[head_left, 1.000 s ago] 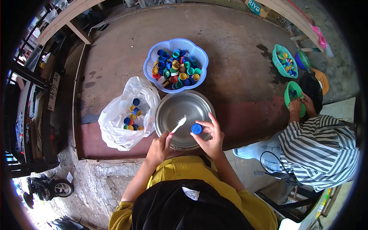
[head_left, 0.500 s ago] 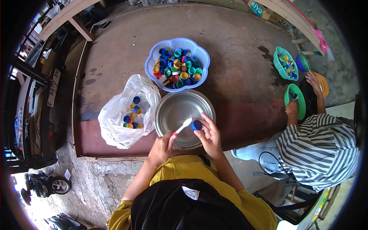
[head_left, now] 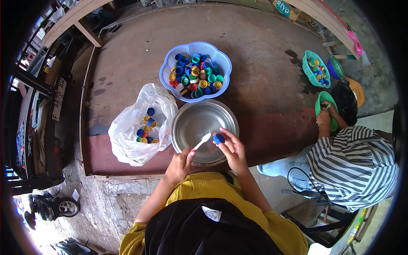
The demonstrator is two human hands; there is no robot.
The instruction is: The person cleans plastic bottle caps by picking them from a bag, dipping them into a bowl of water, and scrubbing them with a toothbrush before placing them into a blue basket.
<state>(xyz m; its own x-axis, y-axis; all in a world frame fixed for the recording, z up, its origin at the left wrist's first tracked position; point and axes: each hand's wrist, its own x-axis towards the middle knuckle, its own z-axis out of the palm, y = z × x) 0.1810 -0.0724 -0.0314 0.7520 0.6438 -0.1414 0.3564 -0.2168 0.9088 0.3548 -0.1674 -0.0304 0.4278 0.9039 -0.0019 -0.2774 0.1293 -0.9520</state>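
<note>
My left hand [head_left: 178, 166] is closed round the handle of a white toothbrush [head_left: 202, 142] with a reddish part by my fingers. Its head points toward a blue bottle cap [head_left: 219, 139], pinched between the fingertips of my right hand [head_left: 233, 154]. A small gap separates brush and cap. Both are held over a round metal bowl [head_left: 187, 117], which shows a bare shiny inside. Beyond the bowl, a blue-lilac plastic basket [head_left: 165, 70] is full of blue, yellow, green and red caps. On the left, a crumpled clear plastic bag [head_left: 123, 127] holds several caps.
Everything stands on a worn brown table [head_left: 127, 55]. To the right, a co-worker in a striped shirt [head_left: 352, 163] has both hands at a green basin [head_left: 321, 102]. A turquoise basket [head_left: 307, 70] of caps stands beyond it, beside a black plastic bag [head_left: 345, 102].
The blue cap has turned in my right fingers and now shows more of its side. The toothbrush has shifted slightly left and down. The co-worker's far hand has moved into the green basin.
</note>
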